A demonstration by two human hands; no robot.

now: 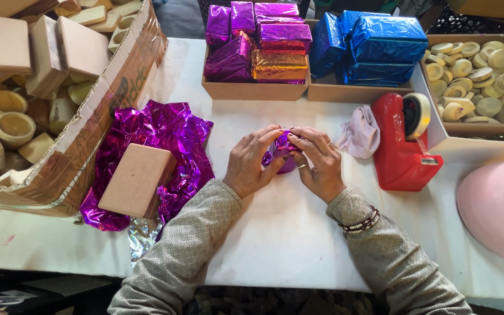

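My left hand (251,161) and my right hand (318,161) meet at the middle of the white table (275,233). Together they clasp a small item wrapped in shiny purple foil (281,153), mostly hidden under my fingers. A ring shows on my right hand and beaded bracelets sit on that wrist. To the left lies a crumpled sheet of purple foil (164,131) with a plain tan block (136,179) resting on it.
A cardboard box (83,151) of tan blocks and round pieces stands at left. Trays behind hold purple and gold wrapped blocks (258,44) and blue ones (374,49). A red tape dispenser (401,146), a cloth (360,134), a box of round pieces (482,76) and a pink bowl (497,204) are at right.
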